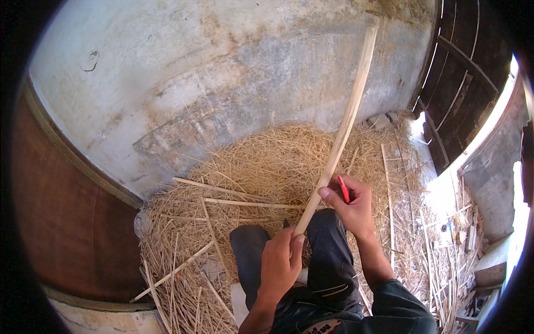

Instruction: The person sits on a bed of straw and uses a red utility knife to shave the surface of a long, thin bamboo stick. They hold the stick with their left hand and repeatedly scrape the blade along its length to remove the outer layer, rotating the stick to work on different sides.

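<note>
A long, pale strip of split wood or bamboo (346, 122) slants up from my lap toward the wall, slightly bowed. My left hand (280, 264) is closed round its lower end, between my knees. Farther up the strip, my right hand (353, 207) pinches it, thumb along the near face and the other fingers partly hidden behind. A slim red pen-like object (344, 189) sticks up out of the right hand; its lower part is hidden. Beside the left hand's fingertips a small dark pointed tip (286, 223) shows, and I cannot tell what it belongs to.
Loose straw (267, 150) and shavings cover the floor around my legs. Several thin strips (253, 204) lie across it on both sides. A stained plaster wall (222, 83) rises in front. At left is a brown panel (78, 211); dark wooden boards (464, 72) stand at right.
</note>
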Action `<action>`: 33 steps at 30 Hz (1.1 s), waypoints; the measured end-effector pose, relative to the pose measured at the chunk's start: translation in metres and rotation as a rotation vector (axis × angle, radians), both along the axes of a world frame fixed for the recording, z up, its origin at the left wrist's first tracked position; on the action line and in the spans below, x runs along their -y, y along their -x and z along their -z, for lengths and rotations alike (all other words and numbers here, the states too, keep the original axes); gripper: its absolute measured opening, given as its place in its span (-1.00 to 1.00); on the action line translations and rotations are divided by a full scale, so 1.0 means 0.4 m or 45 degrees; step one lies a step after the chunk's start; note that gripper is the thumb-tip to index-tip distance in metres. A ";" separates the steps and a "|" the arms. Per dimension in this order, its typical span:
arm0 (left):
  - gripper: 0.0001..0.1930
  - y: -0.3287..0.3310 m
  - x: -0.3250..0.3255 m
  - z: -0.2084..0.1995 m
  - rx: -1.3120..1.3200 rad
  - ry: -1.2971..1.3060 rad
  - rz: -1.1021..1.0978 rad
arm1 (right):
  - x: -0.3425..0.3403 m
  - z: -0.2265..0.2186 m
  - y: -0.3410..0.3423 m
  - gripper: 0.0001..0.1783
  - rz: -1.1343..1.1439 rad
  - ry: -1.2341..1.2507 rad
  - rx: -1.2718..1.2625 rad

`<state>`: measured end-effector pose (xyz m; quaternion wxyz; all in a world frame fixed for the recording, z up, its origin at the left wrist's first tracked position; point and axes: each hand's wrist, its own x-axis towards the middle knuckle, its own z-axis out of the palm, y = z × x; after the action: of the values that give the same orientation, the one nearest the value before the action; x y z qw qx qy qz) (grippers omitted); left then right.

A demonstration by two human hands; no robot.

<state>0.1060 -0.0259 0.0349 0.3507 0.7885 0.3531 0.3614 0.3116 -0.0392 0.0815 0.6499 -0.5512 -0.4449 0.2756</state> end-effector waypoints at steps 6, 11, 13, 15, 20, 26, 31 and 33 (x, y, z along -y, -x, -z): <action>-0.71 -0.017 0.006 -0.048 0.384 0.617 0.128 | -0.003 0.032 0.004 -0.71 0.008 -0.189 -0.001; -0.75 -0.020 0.011 -0.058 0.476 0.635 0.053 | 0.035 0.023 -0.032 -0.65 -0.014 -0.114 0.444; -0.75 -0.020 0.014 -0.074 0.521 0.673 0.065 | 0.048 0.019 -0.029 -0.65 -0.025 -0.082 0.584; -0.75 -0.022 0.016 -0.088 0.557 0.684 0.066 | 0.044 0.021 -0.022 -0.64 -0.054 -0.175 0.678; -0.74 -0.022 0.014 -0.084 0.504 0.567 0.026 | 0.064 0.009 -0.012 -0.61 -0.054 -0.172 0.935; -0.77 -0.028 0.019 -0.087 0.445 0.412 -0.057 | 0.069 -0.004 0.001 -0.60 0.019 -0.262 1.185; -0.79 -0.038 0.018 -0.089 0.371 0.230 -0.139 | 0.074 0.003 0.013 -0.60 0.055 -0.307 1.278; -0.78 -0.041 0.016 -0.089 0.350 0.164 -0.175 | 0.072 -0.003 0.019 -0.59 0.095 -0.301 1.248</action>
<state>0.1224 -0.0323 0.0706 0.4197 0.6816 0.3774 0.4656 0.3040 -0.0680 0.0826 0.4319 -0.5538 -0.7060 -0.0911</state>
